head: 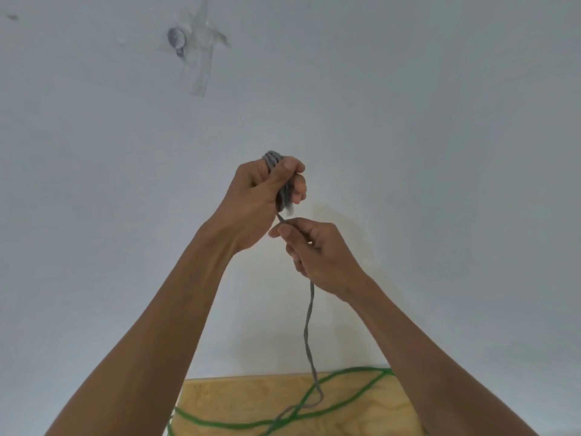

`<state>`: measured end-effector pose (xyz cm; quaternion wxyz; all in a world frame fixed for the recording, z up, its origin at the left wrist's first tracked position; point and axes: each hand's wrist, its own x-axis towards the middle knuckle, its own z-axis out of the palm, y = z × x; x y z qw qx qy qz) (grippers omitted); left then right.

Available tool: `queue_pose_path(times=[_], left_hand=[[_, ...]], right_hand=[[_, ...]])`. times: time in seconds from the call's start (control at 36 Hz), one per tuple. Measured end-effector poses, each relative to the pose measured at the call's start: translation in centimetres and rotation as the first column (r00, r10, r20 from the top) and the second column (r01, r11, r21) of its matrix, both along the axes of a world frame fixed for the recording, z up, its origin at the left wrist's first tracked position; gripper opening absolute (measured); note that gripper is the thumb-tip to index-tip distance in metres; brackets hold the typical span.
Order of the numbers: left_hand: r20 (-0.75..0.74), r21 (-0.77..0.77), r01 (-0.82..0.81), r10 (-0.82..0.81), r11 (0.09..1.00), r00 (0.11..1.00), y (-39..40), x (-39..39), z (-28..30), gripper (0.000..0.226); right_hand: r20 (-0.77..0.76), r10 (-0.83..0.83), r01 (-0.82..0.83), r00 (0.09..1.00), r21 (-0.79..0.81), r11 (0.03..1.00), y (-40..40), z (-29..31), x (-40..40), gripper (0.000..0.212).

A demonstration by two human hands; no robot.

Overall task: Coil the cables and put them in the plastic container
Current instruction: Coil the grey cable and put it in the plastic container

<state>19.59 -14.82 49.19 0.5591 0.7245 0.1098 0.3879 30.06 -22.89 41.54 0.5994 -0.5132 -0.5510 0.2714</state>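
My left hand (261, 196) is raised in front of the wall and grips a small coil of grey cable (273, 158) wound around its fingers. Just below it, my right hand (314, 247) pinches the same grey cable between thumb and fingers. The free length of the grey cable (307, 325) hangs down from my right hand to the wooden table (226, 401). A green cable (345, 394) lies in loose curves across that table, and the grey cable's end crosses over it. No plastic container is in view.
A white wall (408, 121) fills most of the view. A patch of clear tape over a grey mark (191, 48) sticks to the wall at upper left. Only the table's far edge shows at the bottom.
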Motion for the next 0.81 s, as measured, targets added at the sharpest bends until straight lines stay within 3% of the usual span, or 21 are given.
queue_pose_path(times=[0.08,0.17,0.28,0.33,0.42,0.5,0.58,0.67,0.75,0.81], left_hand=[[-0.059,0.17,-0.124,0.136,0.978,0.989,0.5,-0.3,-0.5,0.024],[-0.046,0.243,-0.23,0.248,0.942,0.968,0.7,-0.1,-1.2,0.025],[0.047,0.065,-0.309,0.307,0.949,0.951,1.4,0.3,-1.7,0.023],[0.044,0.077,-0.338,0.336,0.938,0.941,1.4,0.6,-1.8,0.024],[-0.08,0.281,-0.372,0.408,0.885,0.909,1.1,0.9,-2.4,0.027],[-0.288,0.406,-0.255,0.387,0.878,0.876,1.2,0.3,-3.3,0.044],[-0.375,0.336,-0.061,0.193,0.94,0.907,0.7,-0.9,-3.8,0.065],[-0.448,0.241,0.034,0.081,0.97,0.89,-0.4,-1.6,-3.7,0.076],[-0.46,-0.044,0.114,-0.122,0.992,0.879,-1.3,-1.8,-3.7,0.075],[-0.378,-0.239,0.181,-0.263,0.954,0.888,-1.9,-2.0,-3.8,0.072]], right_hand=[[0.058,0.017,-0.014,0.998,-0.048,0.999,-0.7,0.4,0.1,0.025],[0.141,0.039,-0.023,0.989,-0.112,0.993,-1.2,0.9,0.0,0.026],[0.252,0.047,-0.011,0.967,-0.143,0.99,-1.4,1.2,-0.1,0.025],[0.3,0.05,-0.007,0.953,-0.142,0.99,-1.4,1.3,-0.1,0.024],[0.451,0.04,0.009,0.892,-0.107,0.994,-1.2,1.9,0.2,0.024],[0.589,-0.041,0.073,0.807,-0.031,0.997,-0.9,3.5,1.5,0.022],[0.557,0.039,-0.011,0.83,-0.054,0.998,-1.2,5.3,2.9,0.01],[0.499,0.141,-0.128,0.855,-0.06,0.99,-1.0,6.5,3.7,0.004],[0.42,0.109,-0.137,0.901,0.037,0.99,-0.2,7.2,4.2,0.018],[0.333,0.103,-0.134,0.937,0.072,0.988,0.2,7.2,4.6,0.023]])
